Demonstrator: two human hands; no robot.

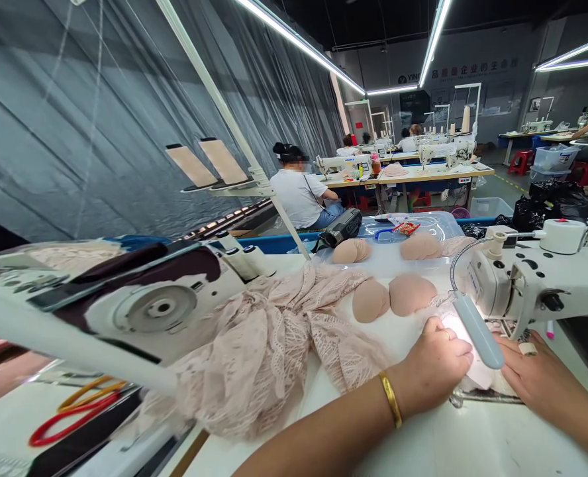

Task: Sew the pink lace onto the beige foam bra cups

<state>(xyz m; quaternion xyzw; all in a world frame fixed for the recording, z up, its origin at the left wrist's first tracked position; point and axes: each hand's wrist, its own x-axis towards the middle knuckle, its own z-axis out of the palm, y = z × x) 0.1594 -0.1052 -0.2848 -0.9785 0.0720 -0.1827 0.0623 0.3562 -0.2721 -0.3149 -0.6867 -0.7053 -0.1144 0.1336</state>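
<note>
My left hand (436, 364), with a gold bangle at the wrist, rests curled on a pale piece of fabric (465, 344) beside the needle area of a white sewing machine (537, 281). My right hand (535, 376) lies on the same piece under the machine head, its fingertips hidden behind the machine's lamp (477, 330). A heap of pink lace (269, 338) is spread to the left of my left hand. Two beige bra cups (393, 297) lie just beyond it, and more cups (386, 249) sit farther back.
A second white machine (140, 301) stands at the left, with thread cones (207, 162) on a stand above. Red and orange loops (75, 407) lie at the lower left. A seated person in a white shirt (298, 192) works at a table (413, 175) behind.
</note>
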